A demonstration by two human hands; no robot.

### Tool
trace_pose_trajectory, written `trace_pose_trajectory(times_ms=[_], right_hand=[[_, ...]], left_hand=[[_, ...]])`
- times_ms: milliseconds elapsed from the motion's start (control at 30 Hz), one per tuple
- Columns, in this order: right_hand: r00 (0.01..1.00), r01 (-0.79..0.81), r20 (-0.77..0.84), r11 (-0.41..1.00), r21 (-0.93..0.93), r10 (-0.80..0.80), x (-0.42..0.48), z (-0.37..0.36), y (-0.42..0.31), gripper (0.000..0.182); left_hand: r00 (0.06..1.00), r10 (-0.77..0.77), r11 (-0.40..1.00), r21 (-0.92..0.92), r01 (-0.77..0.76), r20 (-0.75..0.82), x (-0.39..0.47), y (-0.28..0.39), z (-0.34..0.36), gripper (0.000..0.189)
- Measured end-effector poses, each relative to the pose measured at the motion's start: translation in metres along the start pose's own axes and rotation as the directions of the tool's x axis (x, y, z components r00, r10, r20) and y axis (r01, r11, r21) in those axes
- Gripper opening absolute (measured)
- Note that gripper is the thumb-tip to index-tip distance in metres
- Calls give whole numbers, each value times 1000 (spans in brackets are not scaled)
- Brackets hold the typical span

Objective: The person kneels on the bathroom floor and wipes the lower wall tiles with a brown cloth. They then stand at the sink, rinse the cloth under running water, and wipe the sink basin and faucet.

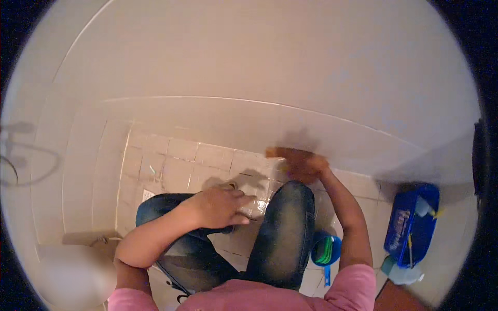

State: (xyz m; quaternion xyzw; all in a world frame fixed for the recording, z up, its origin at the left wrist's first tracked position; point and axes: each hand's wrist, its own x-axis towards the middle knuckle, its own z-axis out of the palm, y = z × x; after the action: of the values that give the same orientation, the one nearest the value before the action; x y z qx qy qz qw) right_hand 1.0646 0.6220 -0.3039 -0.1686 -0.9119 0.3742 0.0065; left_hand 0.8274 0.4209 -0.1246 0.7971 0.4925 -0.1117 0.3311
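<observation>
My right hand (305, 165) is blurred and reaches down by the foot of the tiled wall (218, 116). Its fingers seem to close on an orange-brown object (274, 152), perhaps a brush or block, whose kind I cannot tell. Over my left knee hangs my left hand (221, 206), fingers apart and holding nothing. Beneath both hands lies the wet tiled floor (210, 159). Beside my right leg stands a blue dipper (327, 275) with a green scrubbing pad (325, 250) in it.
At the right is a blue plastic basket (398, 229) holding bottles and a yellow-tipped item. A pale plastic bottle (406, 274) lies below it. A floor drain (148, 195) is by my left knee, a white rounded fixture (76, 276) at lower left, and a shower hose (54, 163) far left.
</observation>
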Motion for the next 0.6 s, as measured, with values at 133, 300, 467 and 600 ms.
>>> trace_pose_trajectory(times_ms=[133, 300, 467, 600], right_hand=[[992, -129, 14, 982, 136, 128, -39, -1, 11, 67], [891, -384, 195, 909, -160, 410, -64, -1, 12, 49], [817, -112, 438, 849, -516, 375, -38, 20, 50, 49], [724, -551, 531, 832, 63, 439, 2, 1, 5, 44]], left_hand=[[987, 128, 991, -19, -131, -93, -6, 2, 2, 59], [999, -31, 964, 264, 39, -33, -9, -1, 12, 57], [938, 99, 948, 256, -191, 331, 33, 7, 32, 41], [888, 195, 967, 66, -244, 416, 88, -1, 29, 51]])
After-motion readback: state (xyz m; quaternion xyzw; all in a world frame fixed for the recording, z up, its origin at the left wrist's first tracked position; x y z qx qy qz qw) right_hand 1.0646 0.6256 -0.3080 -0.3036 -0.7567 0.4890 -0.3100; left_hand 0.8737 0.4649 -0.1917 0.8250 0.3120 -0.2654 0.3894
